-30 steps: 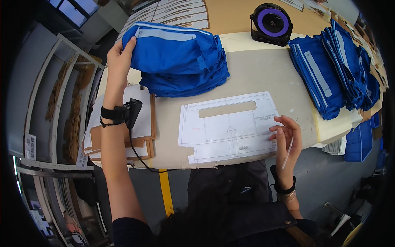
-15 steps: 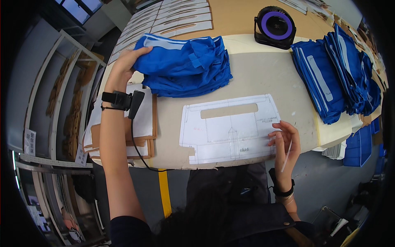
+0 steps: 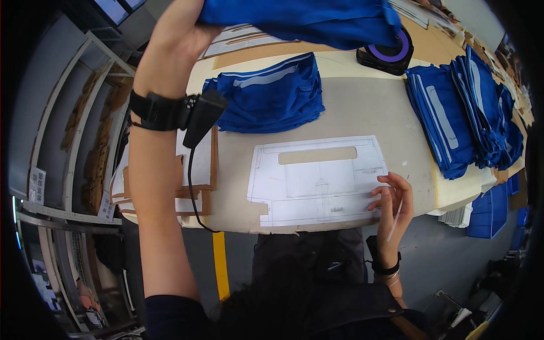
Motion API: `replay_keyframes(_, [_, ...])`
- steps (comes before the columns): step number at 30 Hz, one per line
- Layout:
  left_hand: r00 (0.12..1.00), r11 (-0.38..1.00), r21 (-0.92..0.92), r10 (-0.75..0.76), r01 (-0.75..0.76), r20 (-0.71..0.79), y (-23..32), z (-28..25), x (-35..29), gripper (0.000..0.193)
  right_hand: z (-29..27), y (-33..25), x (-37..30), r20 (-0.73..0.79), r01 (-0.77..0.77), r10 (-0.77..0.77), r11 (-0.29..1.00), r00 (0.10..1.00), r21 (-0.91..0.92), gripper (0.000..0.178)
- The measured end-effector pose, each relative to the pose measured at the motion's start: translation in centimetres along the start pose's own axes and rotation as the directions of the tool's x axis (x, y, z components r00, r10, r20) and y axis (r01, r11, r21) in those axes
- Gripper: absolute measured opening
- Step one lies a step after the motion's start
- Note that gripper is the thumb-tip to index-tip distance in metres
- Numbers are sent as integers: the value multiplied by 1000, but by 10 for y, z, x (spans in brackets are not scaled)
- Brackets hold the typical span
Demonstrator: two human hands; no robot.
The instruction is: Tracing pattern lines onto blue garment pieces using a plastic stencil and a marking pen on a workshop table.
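Raised at the upper edge, my left hand (image 3: 186,31) grips a blue fabric piece (image 3: 306,20), which stretches out to the right in the air; the fingertips are hidden or cut off. Below it, a pile of similar blue fabric pieces (image 3: 272,99) with white strips lies on the table. A white paper pattern (image 3: 294,184) with a long slot cut through it lies flat at the near edge. My right hand (image 3: 394,207) rests at the pattern's right side, its fingers curled around a thin white stick (image 3: 394,224).
More blue fabric pieces (image 3: 439,124) are stacked at the right. A black round device with a purple ring (image 3: 406,48) stands at the back, partly behind the lifted fabric. Brown-edged boards (image 3: 207,164) lie at the left, beside a shelf rack (image 3: 79,124). A cable hangs from my left wrist.
My left hand has lifted one blue fabric piece off the pile, up and to the right. The pile stays on the table. My right hand has hardly moved.
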State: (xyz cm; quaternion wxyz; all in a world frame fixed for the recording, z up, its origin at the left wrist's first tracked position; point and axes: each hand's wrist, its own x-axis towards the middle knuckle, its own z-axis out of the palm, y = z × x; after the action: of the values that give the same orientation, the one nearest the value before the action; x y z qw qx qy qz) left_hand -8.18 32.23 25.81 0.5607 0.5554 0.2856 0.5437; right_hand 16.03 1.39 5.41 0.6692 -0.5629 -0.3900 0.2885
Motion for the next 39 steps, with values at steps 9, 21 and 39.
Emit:
replay_keyframes(9, [898, 789, 435, -341, 434, -278, -69, -80, -69, 53, -17, 6, 4, -41, -5, 3, 999, 999, -37, 25])
replay_keyframes(21, [879, 203, 884, -149, -422, 454, -86, 30, -79, 51, -14, -2, 1, -32, 1, -1, 1000, 999, 5, 25])
replay_keyframes(39, [954, -411, 861, -127, -299, 271, -137, -14, -115, 50, -139, 4, 104, 173, 296, -495, 183, 851, -937, 32])
